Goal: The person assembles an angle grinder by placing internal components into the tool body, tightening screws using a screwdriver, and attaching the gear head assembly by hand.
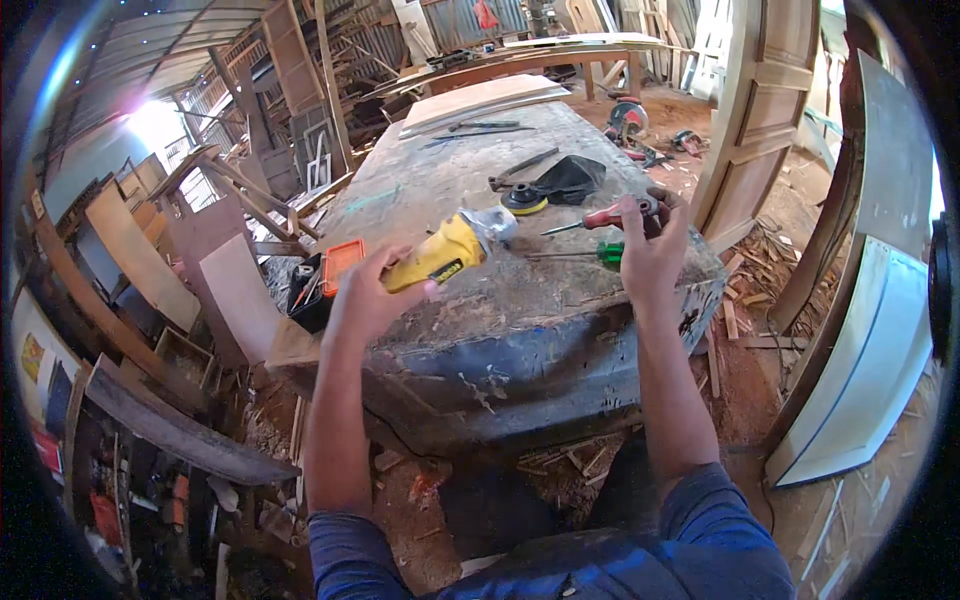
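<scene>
Left grip: we have it wrapped around the yellow body of the power tool, fingers closed on the casing.
Power tool: the yellow power tool [440, 252] sits in our left grip [372, 292], raised above the counter [470, 310], its silver head pointing away from that grip, up and toward the right.
Right grip: ours is closed on the red handle of a screwdriver [603, 214]; the right grip [655, 238] holds it so the shaft points left, toward the power tool.
Screwdriver tip: between our two grips, near the silver head but apart from it.
Green screwdriver: the green-handled screwdriver [609, 253] lies just beside the right grip, shaft toward the left; we cannot tell whether our hand touches it.
Round pad: the yellow-rimmed pad [525, 200] rests on the counter beyond the gap between our grips, beside a black floppy piece [572, 180].
Orange tray: the orange tray [343, 265] is just left of our left grip.
Done so far: we judge that both tools are in hand and turned toward each other, with the pad lying loose.
Left undone: the tip has not met the power tool; whether any screw is already out, we cannot tell.
</scene>
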Demonstrator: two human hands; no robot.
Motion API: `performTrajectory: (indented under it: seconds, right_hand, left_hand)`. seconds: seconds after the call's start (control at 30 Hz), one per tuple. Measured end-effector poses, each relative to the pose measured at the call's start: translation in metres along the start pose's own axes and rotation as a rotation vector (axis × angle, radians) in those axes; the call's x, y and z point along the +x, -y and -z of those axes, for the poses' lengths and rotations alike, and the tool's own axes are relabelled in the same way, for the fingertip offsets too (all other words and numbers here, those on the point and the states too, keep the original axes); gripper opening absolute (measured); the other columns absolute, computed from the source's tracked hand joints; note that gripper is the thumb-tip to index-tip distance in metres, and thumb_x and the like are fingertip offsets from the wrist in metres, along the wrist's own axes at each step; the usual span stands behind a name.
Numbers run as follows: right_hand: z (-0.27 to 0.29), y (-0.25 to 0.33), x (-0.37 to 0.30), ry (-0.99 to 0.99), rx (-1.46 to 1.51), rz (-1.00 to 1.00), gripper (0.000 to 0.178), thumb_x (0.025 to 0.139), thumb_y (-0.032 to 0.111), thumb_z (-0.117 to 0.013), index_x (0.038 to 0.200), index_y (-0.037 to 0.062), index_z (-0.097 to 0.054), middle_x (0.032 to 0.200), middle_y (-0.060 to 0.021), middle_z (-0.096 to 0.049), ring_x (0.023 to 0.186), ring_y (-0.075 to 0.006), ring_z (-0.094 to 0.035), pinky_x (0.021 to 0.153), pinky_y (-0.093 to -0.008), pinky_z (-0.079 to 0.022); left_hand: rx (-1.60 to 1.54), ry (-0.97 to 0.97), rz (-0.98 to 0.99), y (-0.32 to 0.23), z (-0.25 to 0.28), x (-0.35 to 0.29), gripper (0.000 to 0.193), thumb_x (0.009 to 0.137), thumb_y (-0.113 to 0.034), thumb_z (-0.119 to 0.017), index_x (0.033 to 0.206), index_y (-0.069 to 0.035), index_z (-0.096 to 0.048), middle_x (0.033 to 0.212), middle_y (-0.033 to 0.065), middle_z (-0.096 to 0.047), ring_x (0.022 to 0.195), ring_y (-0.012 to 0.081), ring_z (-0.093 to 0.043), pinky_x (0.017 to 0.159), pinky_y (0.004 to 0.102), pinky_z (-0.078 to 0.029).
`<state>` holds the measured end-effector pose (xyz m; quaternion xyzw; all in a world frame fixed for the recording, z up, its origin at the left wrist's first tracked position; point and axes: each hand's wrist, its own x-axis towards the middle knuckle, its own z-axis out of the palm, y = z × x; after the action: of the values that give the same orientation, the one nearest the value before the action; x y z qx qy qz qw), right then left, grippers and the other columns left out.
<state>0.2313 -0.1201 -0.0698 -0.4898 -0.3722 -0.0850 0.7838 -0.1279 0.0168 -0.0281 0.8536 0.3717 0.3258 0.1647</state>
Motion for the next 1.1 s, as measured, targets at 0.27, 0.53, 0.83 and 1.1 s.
performTrajectory:
  seconds: [0.27,0.53,0.83,1.1]
  right_hand:
    - [-0.004,0.017,-0.003,-0.001,0.112,-0.102,0.037,0.107,0.018,-0.077,0.131,-0.0021,-0.056,0.106,-0.0099,-0.07,0.096,-0.0146,-0.067,0.09,-0.0326,-0.055]
    - [-0.002,0.015,-0.002,0.064,-0.017,-0.025,0.034,0.108,0.019,-0.075,0.128,-0.0013,-0.057,0.1,-0.0115,-0.074,0.095,-0.0159,-0.069,0.089,-0.0339,-0.054]
    - [-0.005,0.033,-0.006,0.132,0.138,-0.098,0.033,0.108,0.017,-0.074,0.129,-0.0016,-0.055,0.097,-0.0107,-0.074,0.084,-0.0155,-0.074,0.081,-0.0302,-0.056]
    - [-0.003,0.018,-0.002,0.059,0.123,-0.05,0.035,0.108,0.015,-0.073,0.131,-0.002,-0.054,0.096,-0.0105,-0.074,0.08,-0.0162,-0.076,0.08,-0.0291,-0.055]
  left_hand:
    - [-0.221,0.235,0.103,0.005,0.035,0.004,0.054,0.1,-0.031,-0.083,0.139,0.005,-0.07,0.118,0.0124,-0.078,0.106,0.0155,-0.072,0.099,0.0334,-0.056]
    - [-0.107,0.28,0.025,-0.007,0.032,-0.004,0.043,0.107,-0.034,-0.075,0.132,0.001,-0.075,0.112,0.0072,-0.079,0.101,0.0127,-0.071,0.092,0.032,-0.056]
    - [0.32,-0.094,-0.163,-0.025,0.005,-0.04,0.054,0.09,-0.042,-0.089,0.126,-0.003,-0.077,0.113,0.0164,-0.078,0.103,0.0326,-0.077,0.093,0.0427,-0.059]
    - [0.515,-0.264,-0.347,-0.028,-0.014,-0.051,0.077,0.073,-0.05,-0.099,0.134,-0.008,-0.075,0.123,0.0152,-0.08,0.113,0.0365,-0.077,0.104,0.047,-0.059]
